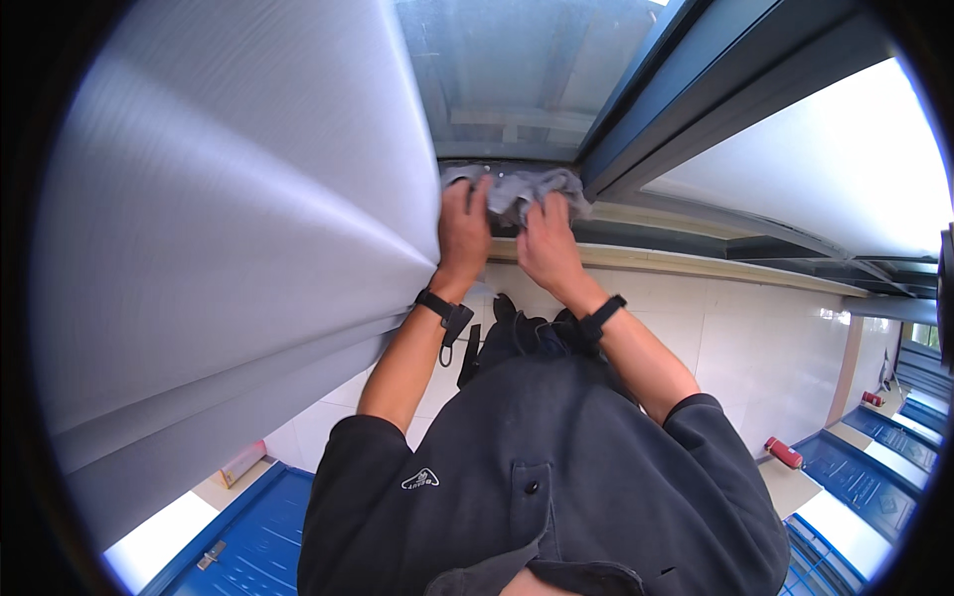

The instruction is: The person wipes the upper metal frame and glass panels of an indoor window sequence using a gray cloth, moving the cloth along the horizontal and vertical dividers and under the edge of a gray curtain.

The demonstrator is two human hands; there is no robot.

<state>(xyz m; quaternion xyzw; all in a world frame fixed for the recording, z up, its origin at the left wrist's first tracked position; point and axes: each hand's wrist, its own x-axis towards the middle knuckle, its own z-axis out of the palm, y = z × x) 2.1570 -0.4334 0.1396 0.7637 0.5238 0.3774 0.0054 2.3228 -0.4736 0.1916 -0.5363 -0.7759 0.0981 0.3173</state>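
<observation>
A crumpled grey cloth point(548, 186) lies on the dark window track at the foot of a glass pane point(507, 97). My right hand point(550, 242) grips the cloth's right part with bent fingers. At the cloth's left end is my left hand point(463, 227), its fingertips closed over the fabric and partly blurred. That hand is close beside the edge of a tall pale grey panel point(246, 186). Each wrist wears a black band. Fabric under my fingers is hidden.
A dark metal window frame point(715, 97) rises on the right. Below the track runs a cream ledge point(671, 261) above a white tiled surface point(656, 305). Blue doors point(253, 529) and a red fire extinguisher point(784, 452) stand behind me.
</observation>
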